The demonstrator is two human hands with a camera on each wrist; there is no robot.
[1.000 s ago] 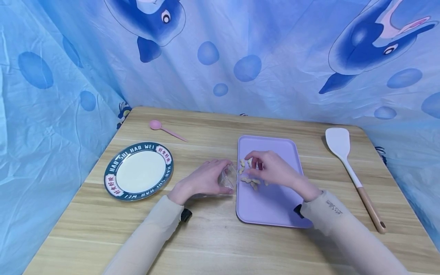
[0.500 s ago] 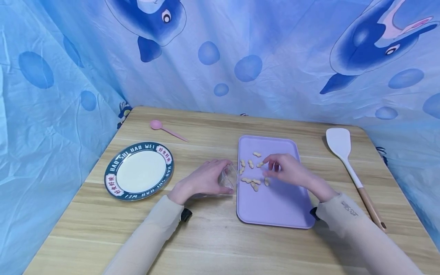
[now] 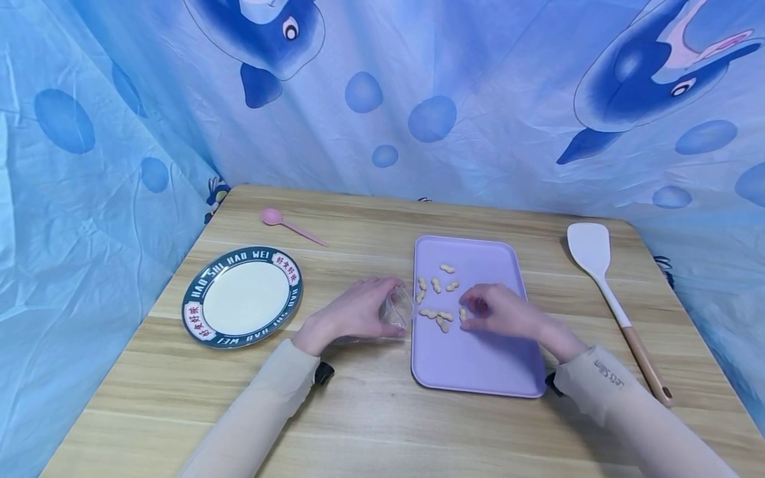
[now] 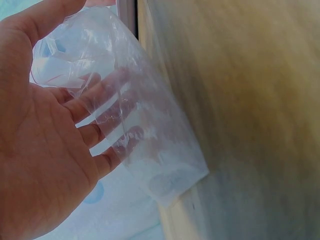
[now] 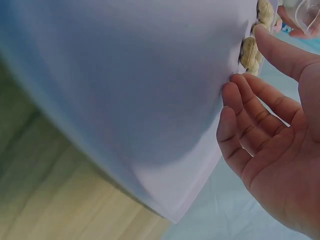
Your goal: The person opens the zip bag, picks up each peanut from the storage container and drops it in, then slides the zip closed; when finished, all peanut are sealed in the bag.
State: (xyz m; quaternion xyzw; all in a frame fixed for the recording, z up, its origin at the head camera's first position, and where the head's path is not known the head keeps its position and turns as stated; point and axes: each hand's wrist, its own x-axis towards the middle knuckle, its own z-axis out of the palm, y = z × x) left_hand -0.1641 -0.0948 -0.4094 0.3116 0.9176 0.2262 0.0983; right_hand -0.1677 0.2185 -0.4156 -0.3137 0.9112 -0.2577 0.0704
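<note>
- Peanuts (image 3: 443,315), about 9 in view, lay scattered over the left half of a lilac tray (image 3: 478,365), which sat on the wood-grain tabletop (image 3: 358,411).
- The right hand (image 3: 502,312) was over the tray, its fingers loosely bent and unclosed around the rightmost peanut (image 3: 463,315); the thumb and fingertips stood apart at either end of it. Whether they touched it, I could not tell.
- The left hand (image 3: 361,311) gripped a clear plastic bag (image 3: 397,310), its thumb and fingers spreading the mouth beside the tray's left edge.
- To pick up cleanly, the step seemed to call for a light pinch across the narrow waist of the shell, with the fingertips low against the tray; a press on the rounded ends would probably have made it roll or skid.
- The neighbouring peanuts to the left lay near, so a straight lift looked safer than a sideways sweep.
- A steady left hand mattered too: the thin film looked limp, and its mouth might have sagged if that hold had slackened.
</note>
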